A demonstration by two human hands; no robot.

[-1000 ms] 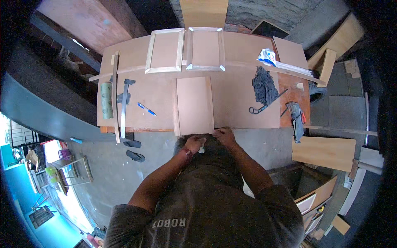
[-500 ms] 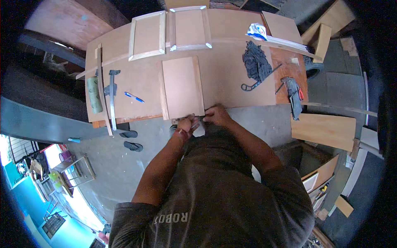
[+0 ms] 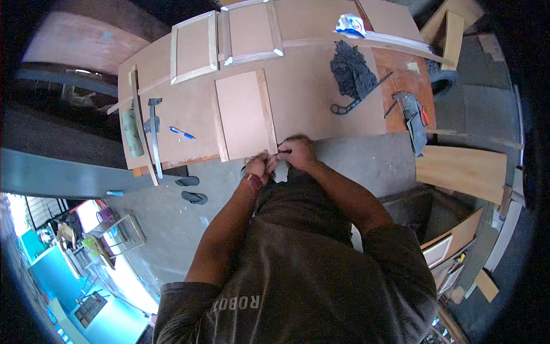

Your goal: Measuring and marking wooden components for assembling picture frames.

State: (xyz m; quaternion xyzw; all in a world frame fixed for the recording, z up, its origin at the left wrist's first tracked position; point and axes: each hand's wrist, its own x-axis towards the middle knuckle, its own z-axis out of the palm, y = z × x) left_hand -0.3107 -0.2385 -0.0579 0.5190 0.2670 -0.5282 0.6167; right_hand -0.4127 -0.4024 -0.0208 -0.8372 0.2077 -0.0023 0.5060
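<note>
While the panel (image 3: 245, 114) lies flat on the bench (image 3: 321, 97), both hands' fingers (image 3: 264, 162) pinch together at its near edge, right hand (image 3: 296, 152) beside left hand (image 3: 259, 165).

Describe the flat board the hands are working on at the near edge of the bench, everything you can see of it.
The board is a plain rectangular panel, pale brown, seemingly fibreboard or thin plywood. It lies flat on the workbench, long side pointing away from the person, with lighter wood strips along its left and right edges. Its near end reaches the bench edge, where the left hand and right hand meet at its near right corner.
</note>
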